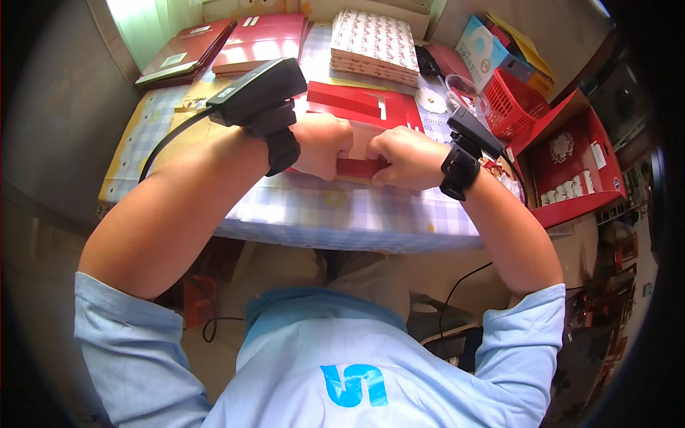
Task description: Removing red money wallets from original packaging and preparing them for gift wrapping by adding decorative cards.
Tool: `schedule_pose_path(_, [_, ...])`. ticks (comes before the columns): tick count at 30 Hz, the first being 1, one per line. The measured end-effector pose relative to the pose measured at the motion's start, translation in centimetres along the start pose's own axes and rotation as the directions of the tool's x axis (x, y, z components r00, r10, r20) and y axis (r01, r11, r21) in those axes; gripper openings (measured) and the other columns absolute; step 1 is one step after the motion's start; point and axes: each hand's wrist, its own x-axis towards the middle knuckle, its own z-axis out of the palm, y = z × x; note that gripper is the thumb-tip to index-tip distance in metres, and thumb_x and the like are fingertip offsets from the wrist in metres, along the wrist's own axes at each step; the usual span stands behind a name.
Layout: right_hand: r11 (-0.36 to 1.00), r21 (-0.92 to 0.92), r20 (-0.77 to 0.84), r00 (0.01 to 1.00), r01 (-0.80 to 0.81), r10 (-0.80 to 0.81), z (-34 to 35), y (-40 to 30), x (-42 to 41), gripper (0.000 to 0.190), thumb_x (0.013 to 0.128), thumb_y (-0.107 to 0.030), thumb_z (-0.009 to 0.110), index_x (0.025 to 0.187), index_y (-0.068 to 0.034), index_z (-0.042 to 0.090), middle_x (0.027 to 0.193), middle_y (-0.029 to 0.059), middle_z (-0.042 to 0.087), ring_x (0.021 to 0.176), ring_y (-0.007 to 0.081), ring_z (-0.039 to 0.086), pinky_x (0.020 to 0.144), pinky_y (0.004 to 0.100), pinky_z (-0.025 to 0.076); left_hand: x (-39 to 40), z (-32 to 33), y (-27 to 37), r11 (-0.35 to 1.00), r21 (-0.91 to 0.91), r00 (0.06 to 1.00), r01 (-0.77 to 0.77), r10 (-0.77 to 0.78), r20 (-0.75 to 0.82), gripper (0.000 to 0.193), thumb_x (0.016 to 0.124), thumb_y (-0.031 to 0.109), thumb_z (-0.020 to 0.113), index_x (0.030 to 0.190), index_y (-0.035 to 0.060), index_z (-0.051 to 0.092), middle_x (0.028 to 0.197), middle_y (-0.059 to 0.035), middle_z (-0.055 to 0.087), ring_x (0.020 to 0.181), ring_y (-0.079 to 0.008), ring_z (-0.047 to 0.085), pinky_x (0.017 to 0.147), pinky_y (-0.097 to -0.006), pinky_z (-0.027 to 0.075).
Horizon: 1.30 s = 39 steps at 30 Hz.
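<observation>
A red cardboard piece (398,99) with a tan inner face (361,136) lies on the table before me, partly hidden by my hands. Its near edge has a folded red flap (354,167). My left hand (325,143) is curled, with its fingers on the flap's left end. From the right, my right hand (409,156) pinches the same flap between thumb and fingers. A narrow gap separates the two hands. At the far side of the cardboard, another red flap (348,101) stands partly raised. Each wrist wears a strapped black device with a cable.
Flat red cardboard stacks (262,40) and a stack of patterned white pieces (374,43) stand at the back. To the right are a red plastic basket (508,107), a clear plastic tub (465,88) and an open red box (567,155). A checked tablecloth (299,206) covers the table.
</observation>
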Motion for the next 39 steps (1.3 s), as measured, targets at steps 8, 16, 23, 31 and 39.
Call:
schedule_pose_path(8, [0.996,-0.071,0.012,0.999,0.045,-0.044,-0.4,0.1,0.9,0.027,0.073,-0.013,0.072,0.095,0.002,0.068,0.082,0.019,0.067,0.081,0.0324,0.066,0.075,0.0385,0.051,1.2,-0.1,-0.4,0.995,0.104,1.0,0.008,-0.01,0.019,0.022,0.066,0.017,0.07,0.086,0.006,0.072,0.076,-0.0108,0.067,0.074,-0.0275,0.065,0.065,-0.0396,0.052])
schedule_pose_path(16, [0.999,0.039,0.062,0.998,0.018,-0.02,-0.8,1.2,2.2,0.028,0.076,-0.019,0.07,0.095,0.002,0.068,0.08,0.0165,0.067,0.077,0.0275,0.066,0.073,0.0363,0.051,2.4,-0.6,-1.1,0.995,0.091,0.994,0.035,-0.044,0.099,0.031,0.066,0.022,0.078,0.092,0.0066,0.072,0.082,-0.0099,0.068,0.077,-0.0258,0.065,0.066,-0.0385,0.052])
schedule_pose_path(23, [0.993,0.11,0.088,0.995,0.031,-0.041,-0.7,1.4,2.4,0.028,0.079,-0.022,0.068,0.092,0.002,0.068,0.079,0.0158,0.067,0.073,0.0253,0.065,0.07,0.0363,0.051,2.3,-1.6,-0.6,0.986,0.156,0.967,0.059,-0.095,0.236,0.032,0.068,0.026,0.079,0.092,0.0054,0.07,0.078,-0.0092,0.067,0.076,-0.0241,0.065,0.065,-0.0383,0.052])
schedule_pose_path(31, [0.998,0.056,0.136,0.99,0.027,-0.034,-1.1,0.9,2.7,0.027,0.08,-0.021,0.067,0.093,0.002,0.068,0.078,0.0146,0.067,0.069,0.0241,0.066,0.064,0.0353,0.052,2.9,-1.7,-0.9,0.973,0.23,0.93,0.014,-0.098,0.355,0.035,0.071,0.029,0.078,0.093,0.004,0.069,0.076,-0.0089,0.067,0.073,-0.0231,0.065,0.062,-0.0379,0.052])
schedule_pose_path(39, [0.994,-0.059,-0.201,0.974,0.097,-0.107,1.2,1.0,1.6,0.03,0.073,-0.021,0.075,0.094,-0.002,0.063,0.093,0.0129,0.065,0.088,0.0297,0.063,0.08,0.0393,0.049,3.4,-1.6,-1.2,0.983,0.176,0.912,0.052,-0.118,0.392,0.034,0.071,0.029,0.079,0.093,0.0054,0.07,0.075,-0.0079,0.067,0.07,-0.0203,0.066,0.061,-0.0355,0.051])
